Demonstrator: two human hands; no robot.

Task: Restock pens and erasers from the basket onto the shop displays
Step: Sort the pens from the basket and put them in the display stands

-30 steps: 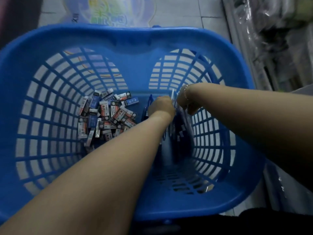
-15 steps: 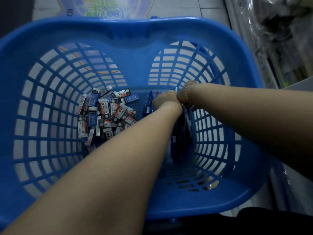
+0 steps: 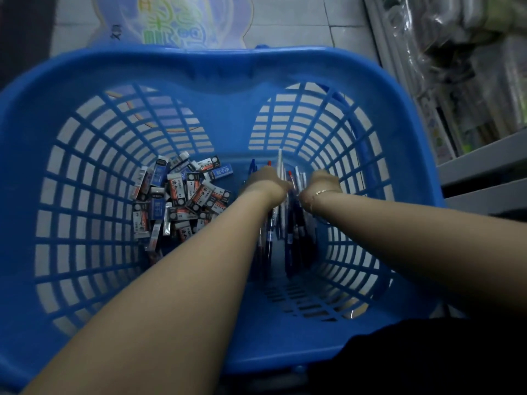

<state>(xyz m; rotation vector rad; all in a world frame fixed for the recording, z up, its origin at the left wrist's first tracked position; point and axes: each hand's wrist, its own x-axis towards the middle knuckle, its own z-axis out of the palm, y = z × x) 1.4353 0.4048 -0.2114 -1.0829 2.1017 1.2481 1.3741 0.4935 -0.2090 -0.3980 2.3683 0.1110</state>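
Both hands were seen reaching deep into the blue basket (image 3: 216,72), down at the bundle of pens (image 3: 285,223) on the basket floor. The left hand (image 3: 265,181) was placed at the bundle's 9 o'clock side and the right hand (image 3: 323,183) at its 3 o'clock side, with the pens lying between them. The long axis of the pens ran from 12 to 6 o'clock, their tips showing just beyond the knuckles and their barrels trailing back under the wrists. Both hands were about equally near. Whether the pens were gripped or merely gathered could not be told (the fingers were hidden behind the backs of the hands). The pens could not be counted exactly; roughly a dozen were judged present, blue and red. The erasers (image 3: 182,195) lay heaped at 9 o'clock from the left hand, well over twenty, untouched. A gold bracelet (image 3: 322,192) was noted on the right wrist.
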